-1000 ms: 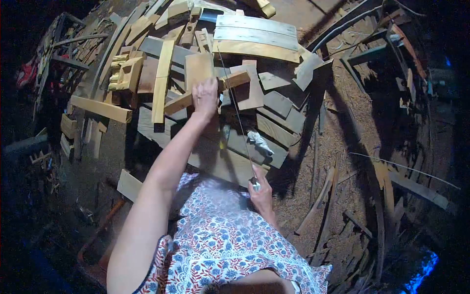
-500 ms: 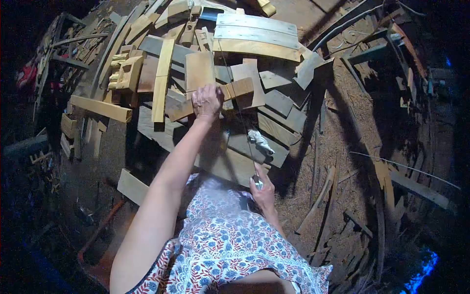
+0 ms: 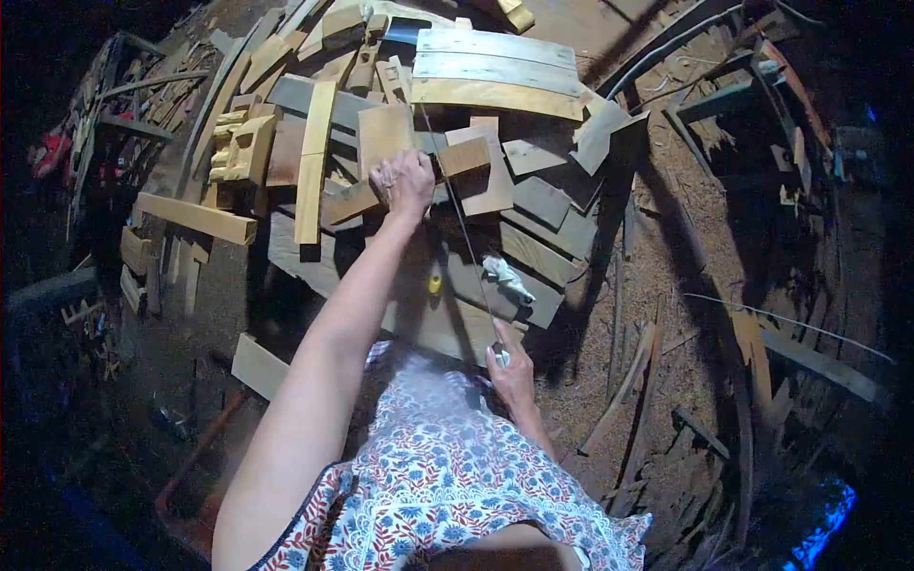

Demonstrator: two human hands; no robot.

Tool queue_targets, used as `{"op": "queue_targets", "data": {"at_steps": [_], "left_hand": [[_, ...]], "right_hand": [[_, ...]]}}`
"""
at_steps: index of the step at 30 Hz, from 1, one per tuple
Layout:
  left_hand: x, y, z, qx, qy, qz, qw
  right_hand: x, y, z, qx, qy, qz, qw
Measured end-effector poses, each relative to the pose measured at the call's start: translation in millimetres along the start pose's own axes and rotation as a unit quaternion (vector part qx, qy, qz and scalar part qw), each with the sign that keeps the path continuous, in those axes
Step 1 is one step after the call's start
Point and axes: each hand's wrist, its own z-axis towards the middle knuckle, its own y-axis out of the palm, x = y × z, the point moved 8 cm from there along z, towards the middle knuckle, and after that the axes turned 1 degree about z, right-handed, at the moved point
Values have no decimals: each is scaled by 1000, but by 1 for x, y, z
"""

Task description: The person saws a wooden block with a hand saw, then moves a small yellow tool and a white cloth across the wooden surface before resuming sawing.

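Observation:
A narrow wooden block [image 3: 466,156] lies across the pile of boards, and my left hand [image 3: 406,181] is closed around its middle. Just right of those fingers, the long thin blade of a handsaw [image 3: 466,228], seen nearly edge-on, crosses the block. My right hand [image 3: 514,371] is wrapped round the saw's handle close to my body; a pale bit of the handle shows between the fingers. How deep the blade sits in the wood cannot be made out. A crumpled white cloth or bag [image 3: 507,278] lies right of the blade, and a small yellow object [image 3: 435,284] lies left of it.
Slatted pale boards [image 3: 495,67] stand at the back of the pile. A long yellowish strip [image 3: 314,162] and a beam [image 3: 195,218] lie to the left, near carved wooden pieces [image 3: 243,147]. Sawdust-covered ground [image 3: 590,352] with scattered sticks spreads to the right.
My left hand has shifted slightly and its fingers look more tightly curled on the block. The small yellow object shows more plainly beside my forearm. The saw has barely moved.

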Motion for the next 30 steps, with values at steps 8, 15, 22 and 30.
{"op": "queue_targets", "data": {"at_steps": [8, 15, 22, 30], "left_hand": [[2, -1, -1, 55, 21, 69, 996], [4, -4, -1, 61, 22, 75, 995], [6, -10, -1, 62, 29, 88, 994], [2, -4, 3, 61, 28, 78, 995]], "right_hand": [[4, -12, 3, -7, -25, -52, 998], [7, -20, 0, -43, -4, -23, 999], [-26, 16, 88, -60, -13, -40, 997], [13, -5, 7, -67, 23, -49, 996]]}}
